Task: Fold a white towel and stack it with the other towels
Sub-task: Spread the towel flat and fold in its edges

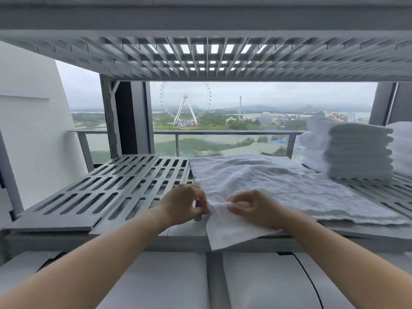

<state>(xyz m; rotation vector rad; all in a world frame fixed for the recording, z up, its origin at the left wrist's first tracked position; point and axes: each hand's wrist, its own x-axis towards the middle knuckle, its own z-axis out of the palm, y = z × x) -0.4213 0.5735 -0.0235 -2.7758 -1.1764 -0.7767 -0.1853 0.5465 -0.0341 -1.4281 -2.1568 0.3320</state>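
A grey slotted shelf (111,186) runs the whole width in front of the person, with a gridded upper shelf (200,56) close overhead. Behind them a window looks out on a Ferris wheel (185,103) under a hazy sky. Below the shelf's front edge sit white padded bundles (156,279), side by side. The white towel (278,181) lies spread flat on the right half of the shelf, rumpled in the middle, and its near left corner spills over the front lip. Just beyond its far right end stands a stack of folded towels (347,150), neat and square, with a second stack (401,143) at the frame's edge. Both bare arms reach in from below. The left hand (185,204) pinches the towel's near left edge with curled fingers, and the right hand (256,208), close beside it, grips a bunched fold of the same corner.
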